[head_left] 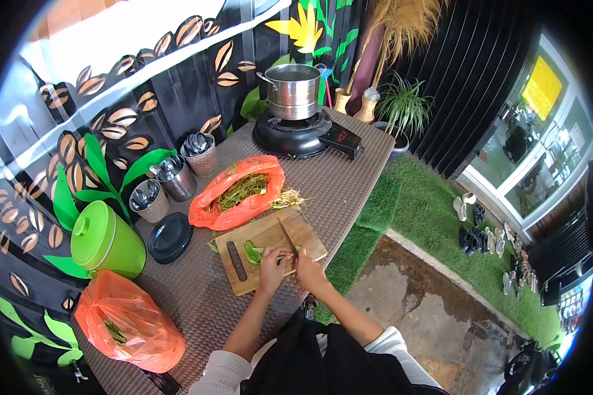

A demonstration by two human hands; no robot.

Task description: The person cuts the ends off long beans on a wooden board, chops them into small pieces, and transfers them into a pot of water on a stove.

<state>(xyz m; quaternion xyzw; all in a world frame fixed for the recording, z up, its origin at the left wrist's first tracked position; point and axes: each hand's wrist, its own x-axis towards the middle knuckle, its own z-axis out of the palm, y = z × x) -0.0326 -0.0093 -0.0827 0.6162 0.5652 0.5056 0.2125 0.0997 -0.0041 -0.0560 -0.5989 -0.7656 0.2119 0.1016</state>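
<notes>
A wooden cutting board with a slot handle lies near the table's front edge. Over its right half, my right hand is closed around a knife, whose blade points away from me. Just left of it, my left hand has its fingers bent down on a green leafy vegetable, pressing it against the board close to the blade. Some of the greens stick out left of my fingers. Behind the board sits an opened orange plastic bag full of green stalks, with pale roots beside it.
A steel pot stands on a black gas stove at the far end. Cups of cutlery, black plates, a lidded green bucket and a tied orange bag line the left. The table edge runs along the right.
</notes>
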